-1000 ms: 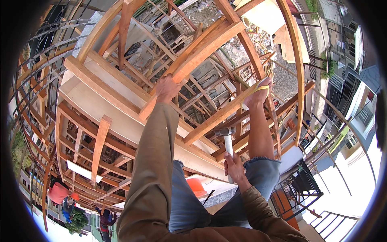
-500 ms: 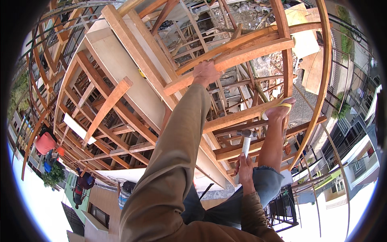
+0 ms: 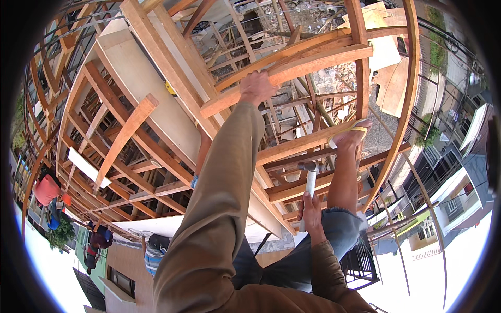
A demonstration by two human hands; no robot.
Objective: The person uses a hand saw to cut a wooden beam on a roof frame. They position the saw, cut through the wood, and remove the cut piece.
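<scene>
My left arm reaches forward in a brown sleeve. My left hand (image 3: pixel 257 87) is closed over the edge of a wooden beam (image 3: pixel 318 65), near its left end. That beam lies across other timbers of the frame. Lower and to the right, my right hand (image 3: pixel 312 213) is wrapped round the pale handle of a hammer (image 3: pixel 311 182). The hammer points up, its dark metal head above my fist and clear of the wood. Beside it, my bare lower leg stretches forward, and my foot (image 3: pixel 348 136) in a yellow-strapped flip-flop rests on a timber.
Open roof timbers (image 3: pixel 125 141) spread to the left, with gaps between them. A pale board (image 3: pixel 141 78) runs alongside. Rubble (image 3: pixel 334 78) and plywood sheets (image 3: pixel 391 83) lie far below. Other people (image 3: pixel 47 190) are at the lower left.
The whole scene has slid slightly left as my view turned. My left hand keeps its hold on the beam, and the hammer stays upright in my right hand.
</scene>
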